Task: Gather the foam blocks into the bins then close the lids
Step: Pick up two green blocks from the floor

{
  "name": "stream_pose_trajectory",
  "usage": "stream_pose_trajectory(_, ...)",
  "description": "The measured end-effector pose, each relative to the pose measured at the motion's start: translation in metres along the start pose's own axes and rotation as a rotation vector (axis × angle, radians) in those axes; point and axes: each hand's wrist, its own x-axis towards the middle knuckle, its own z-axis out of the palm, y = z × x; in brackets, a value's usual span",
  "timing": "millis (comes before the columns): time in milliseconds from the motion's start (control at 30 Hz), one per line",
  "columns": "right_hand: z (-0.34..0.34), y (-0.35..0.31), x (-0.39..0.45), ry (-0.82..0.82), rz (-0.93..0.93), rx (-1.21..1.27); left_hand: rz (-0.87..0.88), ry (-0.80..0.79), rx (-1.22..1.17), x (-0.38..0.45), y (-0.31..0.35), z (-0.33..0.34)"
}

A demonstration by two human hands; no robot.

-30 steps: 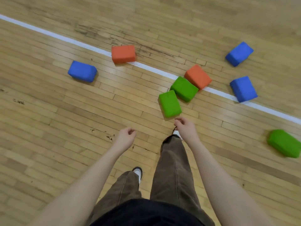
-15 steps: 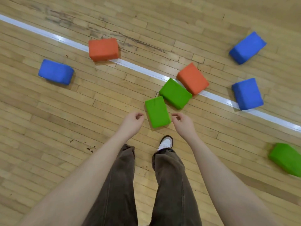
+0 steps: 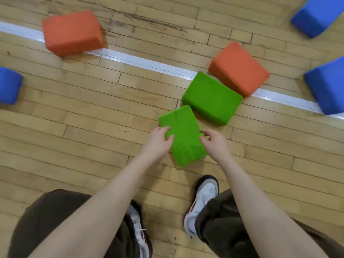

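Head view: a person bent over a wooden floor (image 3: 74, 127), both bare forearms reaching forward and down.
Near green block (image 3: 181, 135): lay flat on the floor just ahead of the feet, its far corner touching or almost touching the second green block (image 3: 212, 97).
Left hand (image 3: 158, 140): was set against the left edge of the near green block, fingers (image 3: 168, 135) curled onto its top face.
Right hand (image 3: 214, 141): was at the right edge of the same block, fingers curled and meeting its side; how firm the hold was could not be told.
Orange blocks: one (image 3: 71, 33) sat on the white line (image 3: 145, 62) at upper left; the other (image 3: 240, 68) sat on the line at right, just beside the second green block.
Blue blocks: one (image 3: 9, 88) was cut by the left edge, two (image 3: 318, 13) (image 3: 327, 84) by the right edge.
Shoes: left (image 3: 138, 231) and right (image 3: 202, 200) were white with dark trim, under dark trouser legs (image 3: 214, 226).
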Motion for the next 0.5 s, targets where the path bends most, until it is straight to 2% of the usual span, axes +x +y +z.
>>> stream_pose_trajectory(200, 0.077, 0.051, 0.072, 0.128, 0.034, -0.211, 0.157, 0.061, 0.359, 0.082, -0.063, 0.06)
stream_pose_trajectory(333, 0.1, 0.066, 0.086, 0.214, 0.037, -0.166, 0.3, 0.107, 0.534, 0.105, -0.081, 0.069)
stream_pose_trajectory(500, 0.104, 0.066, 0.088, 0.241, 0.04, -0.129, 0.348, 0.168, 0.684, 0.116, -0.096, 0.078)
